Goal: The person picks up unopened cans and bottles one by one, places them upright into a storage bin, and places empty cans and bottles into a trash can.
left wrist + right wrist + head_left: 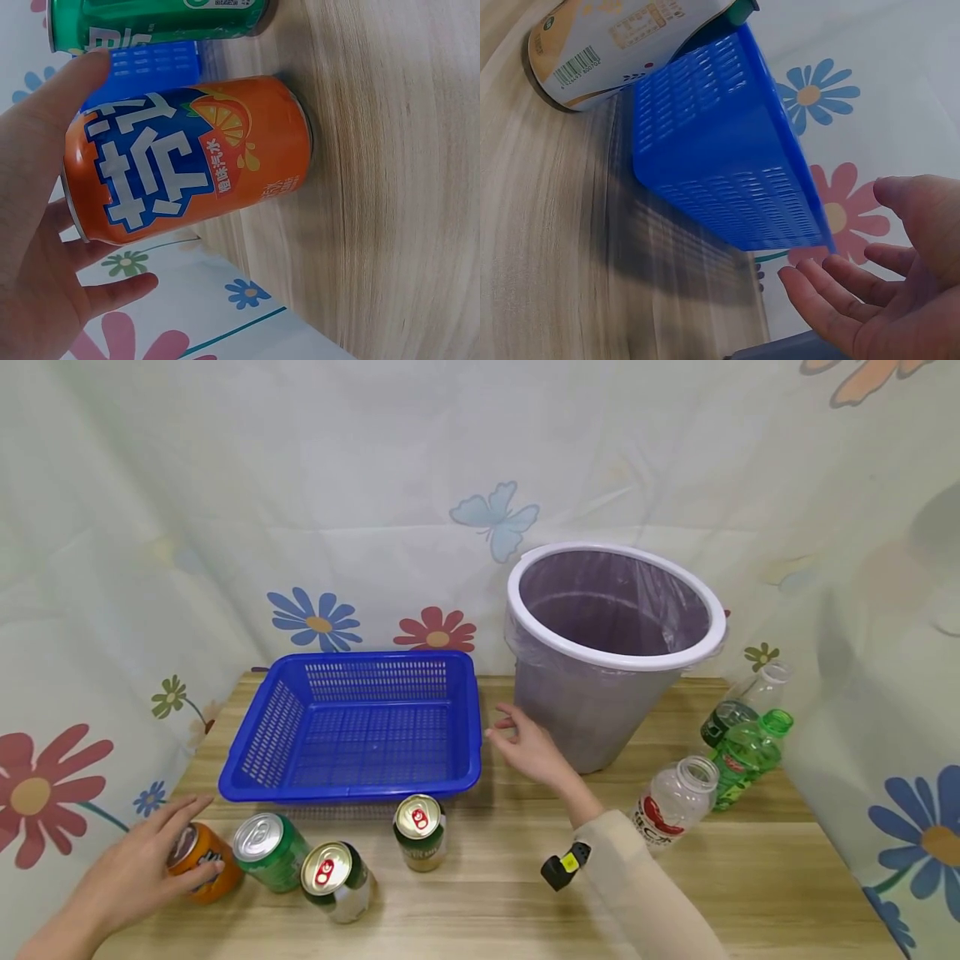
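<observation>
My left hand (138, 872) is at an orange soda can (206, 864), thumb on one side and fingers on the other. In the left wrist view the fingers (124, 294) are spread, and a gap shows between them and the can. Beside it stand a green can (272, 852) and a gold-topped can (337, 881). Another gold-topped can (420, 832) stands at the front of a blue plastic basket (352, 793). My right hand (528, 745) hovers between the basket's right side and a grey bin (577, 727), its fingers loosely bent and holding nothing.
At the right of the wooden table (480, 902) stand a clear bottle with a red-and-white label (671, 806), a green bottle (746, 760) and a clear bottle with a dark label (738, 706). A clear bag lines the bin. Flowered cloth (375, 527) hangs behind.
</observation>
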Available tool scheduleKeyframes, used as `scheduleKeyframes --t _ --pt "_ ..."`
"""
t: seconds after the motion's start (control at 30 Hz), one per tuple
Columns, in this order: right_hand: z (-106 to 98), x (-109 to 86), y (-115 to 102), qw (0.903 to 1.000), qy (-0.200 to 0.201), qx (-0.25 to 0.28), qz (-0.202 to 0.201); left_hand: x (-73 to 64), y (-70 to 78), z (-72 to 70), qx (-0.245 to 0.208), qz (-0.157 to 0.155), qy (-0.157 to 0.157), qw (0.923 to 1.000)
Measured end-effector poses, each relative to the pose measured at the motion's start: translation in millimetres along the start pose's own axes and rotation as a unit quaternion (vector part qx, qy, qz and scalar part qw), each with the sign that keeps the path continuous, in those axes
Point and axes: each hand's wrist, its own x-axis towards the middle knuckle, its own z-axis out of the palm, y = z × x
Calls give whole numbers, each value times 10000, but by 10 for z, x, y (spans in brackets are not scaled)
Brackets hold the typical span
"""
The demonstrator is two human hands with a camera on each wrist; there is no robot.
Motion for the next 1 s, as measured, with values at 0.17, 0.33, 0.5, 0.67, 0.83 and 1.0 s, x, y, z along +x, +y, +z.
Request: scheduleKeyframes --t 0.17,0.33,0.5,0.67,0.83,1.0 --pt "52 50 36 9999 -32 -22 153 9 -8 23 -74 -139 -326 9993" --pt "89 97 58 9995 -62 -96 297 10 -24 42 -121 -146 -449 9988" --pt "102 163 45 9986 -42 -317 419 31 -40 46 -184 -133 -550 9982" --pt "126 237 14 9985 -106 -130 521 57 -40 32 -249 -152 -676 9973" --pt "201 274 -19 9970 -235 345 656 59 -58 18 -221 -251 -813 9961" --pt "291 294 -20 9966 -210 431 672 53 -59 14 -246 -336 -907 9950"
